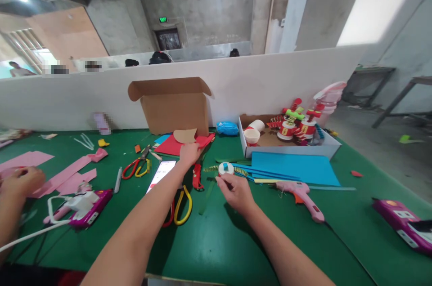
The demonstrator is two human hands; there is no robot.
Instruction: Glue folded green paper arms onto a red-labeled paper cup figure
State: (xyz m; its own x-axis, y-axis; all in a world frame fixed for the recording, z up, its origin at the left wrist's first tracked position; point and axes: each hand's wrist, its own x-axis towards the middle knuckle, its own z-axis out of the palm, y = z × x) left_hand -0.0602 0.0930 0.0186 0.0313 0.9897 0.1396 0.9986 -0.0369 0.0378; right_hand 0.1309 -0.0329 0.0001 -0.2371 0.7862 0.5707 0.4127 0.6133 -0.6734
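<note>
One white round piece (222,170), green pleated strips (241,172) at its sides, is pinched in the grip of the right hand (238,192), over the middle of the bench (211,250); the left hand (189,153) is at the red sheets (167,146) before the cardboard box (175,115), its grip too hidden to tell; rightward lies a pink glue gun (302,193), near a blue sheet (297,164).

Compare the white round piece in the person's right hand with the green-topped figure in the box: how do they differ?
The white round piece is held in the right hand; the green-topped figure stands in the box. The piece is white with a blue patch; the figure has a red-and-white base. Both have pleated strips.
</note>
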